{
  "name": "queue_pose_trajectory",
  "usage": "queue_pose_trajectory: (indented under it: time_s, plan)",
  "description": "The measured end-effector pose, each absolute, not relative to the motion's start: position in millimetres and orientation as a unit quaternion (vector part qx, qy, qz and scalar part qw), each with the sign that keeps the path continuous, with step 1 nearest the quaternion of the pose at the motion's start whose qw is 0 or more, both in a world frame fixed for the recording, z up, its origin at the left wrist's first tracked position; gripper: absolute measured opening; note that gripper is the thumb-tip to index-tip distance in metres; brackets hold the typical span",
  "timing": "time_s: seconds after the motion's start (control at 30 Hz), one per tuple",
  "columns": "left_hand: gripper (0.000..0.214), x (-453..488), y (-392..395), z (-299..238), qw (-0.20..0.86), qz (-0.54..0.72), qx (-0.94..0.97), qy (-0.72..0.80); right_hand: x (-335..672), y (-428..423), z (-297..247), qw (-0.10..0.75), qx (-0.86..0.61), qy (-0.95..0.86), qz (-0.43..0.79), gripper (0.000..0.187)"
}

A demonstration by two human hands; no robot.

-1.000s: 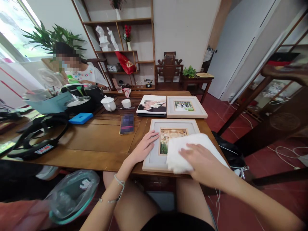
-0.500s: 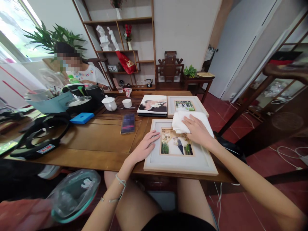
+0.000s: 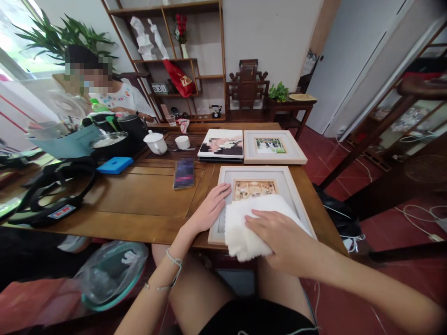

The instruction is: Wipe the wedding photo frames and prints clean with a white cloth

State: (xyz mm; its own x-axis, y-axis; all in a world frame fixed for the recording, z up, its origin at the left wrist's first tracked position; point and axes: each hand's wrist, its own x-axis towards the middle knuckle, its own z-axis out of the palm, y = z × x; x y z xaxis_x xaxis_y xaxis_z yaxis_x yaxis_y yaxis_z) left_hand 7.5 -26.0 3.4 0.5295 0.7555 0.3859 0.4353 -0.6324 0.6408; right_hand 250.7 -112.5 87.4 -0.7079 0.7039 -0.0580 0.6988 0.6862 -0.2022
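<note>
A light wooden picture frame (image 3: pixel 295 190) lies flat at the table's front edge, with a photo (image 3: pixel 252 187) in its middle. My left hand (image 3: pixel 211 204) rests on the frame's left side, fingers stretched out. Under my right hand (image 3: pixel 274 230) is a folded white cloth (image 3: pixel 240 228), pressed onto the lower part of the frame. The cloth covers most of the photo and hangs a little past the frame's front edge. Just behind lies a second frame (image 3: pixel 293 137) with an outdoor photo, beside a stack of photo albums (image 3: pixel 220 144).
A phone (image 3: pixel 184 173) lies left of the frame, with a white lidded cup (image 3: pixel 155 142) and a small bowl (image 3: pixel 182 142) farther back. A blue box (image 3: pixel 115 164) and a black headset (image 3: pixel 52 190) are at left. A lined bin (image 3: pixel 113 274) stands below; another person (image 3: pixel 122 97) sits across.
My right hand has moved the cloth from the frame's upper right down toward its front edge and left, over the photo. My left hand stays on the frame's left side.
</note>
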Motion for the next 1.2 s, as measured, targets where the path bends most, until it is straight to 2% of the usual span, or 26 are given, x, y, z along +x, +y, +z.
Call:
queue_pose_trajectory:
  time_s: [0.13, 0.23, 0.43, 0.53, 0.63, 0.77, 0.9, 0.97, 1.07, 1.2]
  plan:
    - [0.046, 9, -27, 6, 0.247, 0.315, 0.836, 0.374, 243, -79, 79, -0.014, -0.483, -0.875, 0.014, 0.06]
    - [0.05, 10, -28, 7, 0.255, 0.313, 0.827, 0.391, 224, -73, 77, -0.025, -0.496, -0.868, -0.029, 0.049]
    - [0.053, 11, -29, 7, 0.268, 0.336, 0.808, 0.403, 193, -110, 72, 0.016, -0.364, -0.93, -0.047, 0.05]
    - [0.054, 11, -29, 8, 0.264, 0.327, 0.815, 0.399, 202, -122, 71, 0.028, -0.267, -0.962, -0.045, 0.056]
    - [0.051, 9, -27, 7, 0.251, 0.32, 0.827, 0.389, 229, -125, 79, 0.02, -0.233, -0.972, -0.012, 0.061]
    - [0.046, 7, -23, 2, 0.228, 0.325, 0.848, 0.352, 273, -119, 91, -0.013, -0.321, -0.947, 0.024, 0.071]
    - [0.045, 4, -20, 0, 0.229, 0.329, 0.854, 0.332, 302, -88, 87, -0.024, -0.425, -0.905, -0.007, 0.068]
    - [0.045, 4, -19, -1, 0.229, 0.327, 0.856, 0.33, 307, -62, 81, -0.012, -0.458, -0.888, -0.025, 0.064]
    - [0.045, 2, -18, -2, 0.228, 0.325, 0.857, 0.329, 300, -20, 72, 0.054, -0.485, -0.873, -0.029, 0.056]
    - [0.046, 2, -17, -3, 0.224, 0.32, 0.861, 0.326, 266, 19, 70, 0.114, -0.453, -0.884, -0.008, 0.056]
